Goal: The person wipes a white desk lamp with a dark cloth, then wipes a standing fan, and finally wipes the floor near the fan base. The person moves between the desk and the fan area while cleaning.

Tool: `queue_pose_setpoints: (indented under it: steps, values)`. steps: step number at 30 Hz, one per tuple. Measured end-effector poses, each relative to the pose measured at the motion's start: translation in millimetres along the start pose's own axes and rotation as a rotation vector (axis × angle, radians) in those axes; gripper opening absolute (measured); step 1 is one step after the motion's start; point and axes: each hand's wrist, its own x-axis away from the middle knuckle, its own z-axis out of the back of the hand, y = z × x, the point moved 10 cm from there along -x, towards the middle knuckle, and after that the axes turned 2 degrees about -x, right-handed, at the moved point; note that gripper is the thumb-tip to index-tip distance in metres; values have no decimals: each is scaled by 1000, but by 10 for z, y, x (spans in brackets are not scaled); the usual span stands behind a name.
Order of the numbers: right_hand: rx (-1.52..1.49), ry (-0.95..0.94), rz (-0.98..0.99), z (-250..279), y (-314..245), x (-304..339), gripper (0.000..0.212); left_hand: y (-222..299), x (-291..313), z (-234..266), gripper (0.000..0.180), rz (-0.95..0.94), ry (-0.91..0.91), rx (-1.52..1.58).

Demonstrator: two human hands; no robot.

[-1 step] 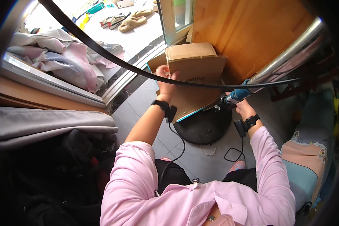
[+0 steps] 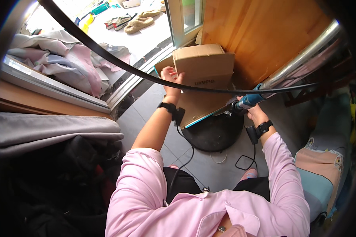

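A brown cardboard box (image 2: 203, 67) with flaps folded out leans over a round black base (image 2: 215, 134) on the floor. My left hand (image 2: 172, 81) is at the box's left edge, its fingers curled and its thumb against the cardboard; they appear to grip the edge. My right hand (image 2: 257, 113) is closed around the teal lower part of a long silver pole (image 2: 300, 59), which slants up to the right. A black fitting shows at the pole's lower end, by the box. Some right-hand fingers are hidden behind the pole.
A black curved band (image 2: 118, 63) crosses above the box. An orange wooden panel (image 2: 249, 35) stands behind it. Crumpled fabric (image 2: 67, 59) and slippers (image 2: 139, 23) lie beyond the door track at left. A grey cushion (image 2: 59, 130) is at left, a patterned cloth-covered item (image 2: 320, 166) at right.
My left hand has shifted slightly left, and the box's upper part has tilted a little with it. My right hand and the pole look unmoved.
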Motion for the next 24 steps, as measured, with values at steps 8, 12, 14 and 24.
queue_pose_setpoints:
  steps: [8, 12, 14, 24]
  values:
    - [-79, 36, -31, 97, 110, 61, 16, -1107, 229, -338, 60, 1066, -427, 352]
    - [-8, 8, -55, 186, 323, 55, 29, -868, 422, -580, 63, 1042, -597, 594]
    - [-83, 26, -67, 210, 479, -7, 37, -817, 424, -624, 64, 1007, -568, 562]
    - [197, 58, -208, 319, 925, -112, 39, -234, -154, -262, 67, 921, -330, 779]
